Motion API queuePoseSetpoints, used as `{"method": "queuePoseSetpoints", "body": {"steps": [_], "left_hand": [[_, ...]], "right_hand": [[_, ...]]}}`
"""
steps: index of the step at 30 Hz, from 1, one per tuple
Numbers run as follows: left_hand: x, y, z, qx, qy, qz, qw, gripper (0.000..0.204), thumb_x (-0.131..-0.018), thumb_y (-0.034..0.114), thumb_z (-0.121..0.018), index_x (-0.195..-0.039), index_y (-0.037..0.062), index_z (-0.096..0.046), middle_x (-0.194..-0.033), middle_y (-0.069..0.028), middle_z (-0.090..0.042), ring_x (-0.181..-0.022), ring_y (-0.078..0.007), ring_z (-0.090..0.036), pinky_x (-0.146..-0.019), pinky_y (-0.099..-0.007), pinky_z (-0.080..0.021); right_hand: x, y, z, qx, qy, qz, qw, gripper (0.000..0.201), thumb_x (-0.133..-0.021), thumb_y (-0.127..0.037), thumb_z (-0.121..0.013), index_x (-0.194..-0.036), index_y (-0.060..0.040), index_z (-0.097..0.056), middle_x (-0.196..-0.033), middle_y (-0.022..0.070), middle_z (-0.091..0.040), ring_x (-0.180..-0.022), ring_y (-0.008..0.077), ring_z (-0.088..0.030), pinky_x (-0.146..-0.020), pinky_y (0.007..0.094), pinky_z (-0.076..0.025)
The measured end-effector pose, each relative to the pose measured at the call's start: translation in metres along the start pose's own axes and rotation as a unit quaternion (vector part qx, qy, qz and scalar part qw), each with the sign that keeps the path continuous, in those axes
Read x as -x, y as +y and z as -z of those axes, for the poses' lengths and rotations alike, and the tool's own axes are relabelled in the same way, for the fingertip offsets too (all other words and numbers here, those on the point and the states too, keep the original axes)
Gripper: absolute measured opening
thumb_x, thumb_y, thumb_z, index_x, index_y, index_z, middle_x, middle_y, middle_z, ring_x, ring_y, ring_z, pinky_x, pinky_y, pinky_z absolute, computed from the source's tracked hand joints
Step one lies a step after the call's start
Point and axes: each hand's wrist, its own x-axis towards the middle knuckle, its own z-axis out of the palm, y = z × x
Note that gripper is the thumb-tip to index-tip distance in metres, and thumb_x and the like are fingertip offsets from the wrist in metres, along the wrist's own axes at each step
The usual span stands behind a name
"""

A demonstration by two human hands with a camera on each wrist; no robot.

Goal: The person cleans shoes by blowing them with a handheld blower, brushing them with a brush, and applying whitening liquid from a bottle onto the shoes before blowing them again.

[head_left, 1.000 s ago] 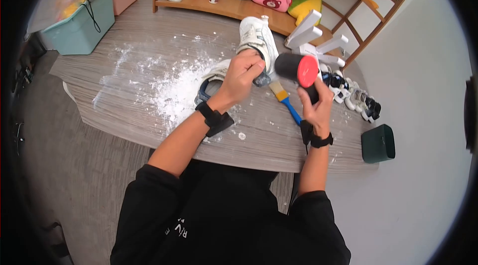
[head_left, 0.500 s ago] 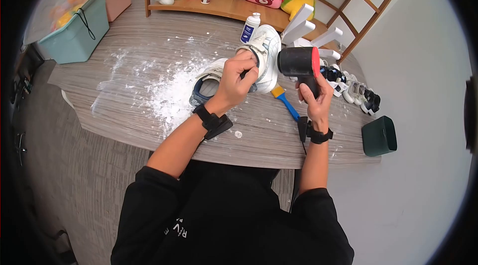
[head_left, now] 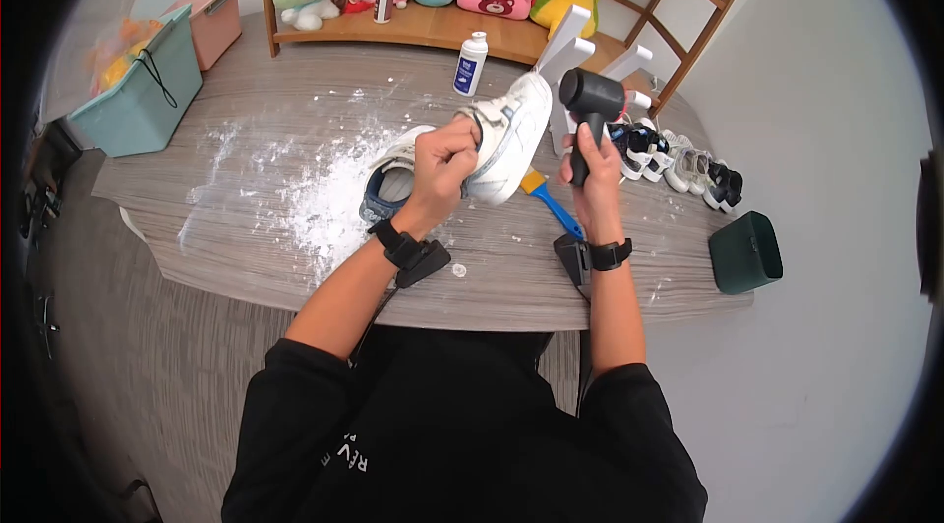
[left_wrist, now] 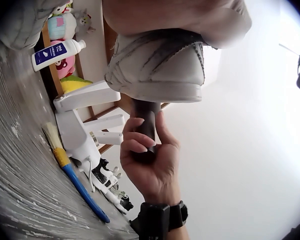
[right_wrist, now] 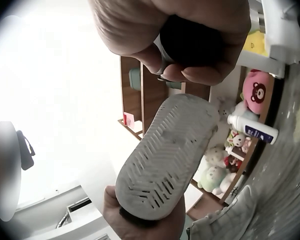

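My left hand (head_left: 440,172) grips a white shoe (head_left: 519,130) at its heel opening, holding it above the table with the toe up and away. In the right wrist view its grooved grey sole (right_wrist: 165,152) faces the blower side. A black handheld blower (head_left: 596,90) with a red rear end is held by its handle in my right hand (head_left: 598,179). The blower's round head points toward the shoe, a short gap apart. Under the left hand, a second white shoe (head_left: 401,151) with a dark blue lining stands on the table, partly hidden.
White powder (head_left: 320,203) is spread over the table's left middle. A blue-handled brush (head_left: 559,206) lies below the blower. Behind stand a white bottle (head_left: 471,69) and a white rack (head_left: 565,51). Several shoes (head_left: 678,164) and a dark green bin (head_left: 744,253) are at right; plush toys fill the shelf (head_left: 423,29).
The held shoe has turned so more of its sole shows, with its toe swung right. My right hand has rotated the blower, and its red end now faces away from the head camera.
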Motion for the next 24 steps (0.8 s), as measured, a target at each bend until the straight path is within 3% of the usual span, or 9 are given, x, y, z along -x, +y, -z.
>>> {"method": "queuePoseSetpoints", "body": {"steps": [5,8,11,16,18,20,21,22,24], "left_hand": [[0.003,-0.001,-0.007,0.037,-0.032,-0.029,0.998,0.020,-0.074,0.004,-0.052,-0.064,-0.0051,-0.037,-0.067,-0.0072,-0.042,-0.070,-0.0166,-0.037,-0.066,-0.0315,-0.031],[0.005,-0.006,-0.001,0.055,-0.051,-0.016,0.997,0.021,-0.073,0.006,-0.053,-0.063,-0.0053,-0.038,-0.067,-0.0072,-0.041,-0.069,-0.0163,-0.036,-0.066,-0.0319,-0.031],[0.007,-0.005,-0.004,0.034,-0.076,-0.027,0.996,0.022,-0.071,0.007,-0.053,-0.062,-0.0042,-0.036,-0.065,-0.0079,-0.040,-0.068,-0.0181,-0.035,-0.063,-0.0333,-0.031],[0.005,-0.005,-0.007,0.003,-0.104,-0.049,0.993,0.020,-0.072,0.003,-0.051,-0.061,-0.0026,-0.036,-0.064,-0.0092,-0.040,-0.067,-0.0213,-0.039,-0.066,-0.0335,-0.034],[0.002,-0.003,-0.009,-0.009,-0.113,-0.047,0.992,0.021,-0.076,0.004,-0.055,-0.062,-0.0031,-0.041,-0.067,-0.0099,-0.047,-0.072,-0.0234,-0.045,-0.071,-0.0330,-0.038],[0.001,0.000,-0.017,-0.081,0.003,-0.081,0.993,0.023,-0.080,0.008,-0.062,-0.066,-0.0031,-0.047,-0.079,-0.0103,-0.057,-0.082,-0.0234,-0.050,-0.078,-0.0336,-0.041],[0.003,-0.003,-0.010,-0.091,-0.006,-0.031,0.995,0.018,-0.088,0.016,-0.070,-0.088,-0.0013,-0.064,-0.107,-0.0113,-0.063,-0.104,-0.0231,-0.054,-0.091,-0.0344,-0.043],[0.005,-0.006,-0.011,-0.089,-0.007,-0.032,0.995,0.018,-0.088,0.016,-0.070,-0.088,-0.0013,-0.064,-0.107,-0.0113,-0.063,-0.104,-0.0231,-0.054,-0.091,-0.0344,-0.043],[0.000,-0.006,-0.016,-0.032,0.041,0.050,0.997,0.044,-0.094,0.024,-0.071,-0.129,-0.0001,-0.060,-0.138,-0.0123,-0.055,-0.126,-0.0239,-0.050,-0.103,-0.0389,-0.042]], "right_hand": [[0.000,0.013,-0.008,-0.037,-0.007,-0.065,0.997,0.042,-0.100,-0.041,-0.068,-0.115,-0.0023,-0.059,-0.096,0.0077,-0.064,-0.058,0.0093,-0.053,-0.053,0.0288,-0.049],[0.005,0.014,-0.006,-0.148,-0.040,-0.118,0.981,0.039,-0.100,-0.042,-0.068,-0.113,-0.0057,-0.060,-0.094,0.0041,-0.065,-0.061,0.0075,-0.050,-0.058,0.0281,-0.051],[0.008,0.009,-0.013,-0.232,-0.019,-0.148,0.961,0.031,-0.099,-0.036,-0.070,-0.112,-0.0081,-0.067,-0.093,-0.0033,-0.068,-0.060,0.0031,-0.046,-0.064,0.0212,-0.050],[0.001,0.009,-0.010,-0.281,-0.018,-0.139,0.949,0.024,-0.098,-0.027,-0.071,-0.113,-0.0089,-0.067,-0.094,-0.0045,-0.069,-0.058,0.0021,-0.044,-0.060,0.0172,-0.047],[0.004,0.010,-0.011,-0.292,0.024,-0.135,0.946,0.024,-0.097,-0.028,-0.071,-0.111,-0.0090,-0.067,-0.093,-0.0045,-0.069,-0.058,0.0021,-0.044,-0.057,0.0163,-0.045],[0.007,0.007,-0.010,-0.291,0.039,-0.114,0.949,0.023,-0.097,-0.028,-0.071,-0.108,-0.0091,-0.067,-0.092,-0.0045,-0.069,-0.058,0.0029,-0.046,-0.057,0.0172,-0.045],[0.007,0.006,-0.007,-0.304,0.040,-0.083,0.948,0.022,-0.097,-0.028,-0.071,-0.108,-0.0092,-0.067,-0.092,-0.0044,-0.068,-0.057,0.0036,-0.046,-0.056,0.0178,-0.045],[0.006,0.003,-0.004,-0.316,0.040,-0.051,0.947,0.022,-0.097,-0.028,-0.070,-0.107,-0.0093,-0.067,-0.092,-0.0044,-0.068,-0.057,0.0042,-0.046,-0.056,0.0183,-0.045],[0.004,0.000,0.003,-0.330,0.039,-0.021,0.943,0.023,-0.097,-0.029,-0.070,-0.109,-0.0091,-0.066,-0.093,-0.0035,-0.069,-0.058,0.0051,-0.046,-0.057,0.0191,-0.045]]}}
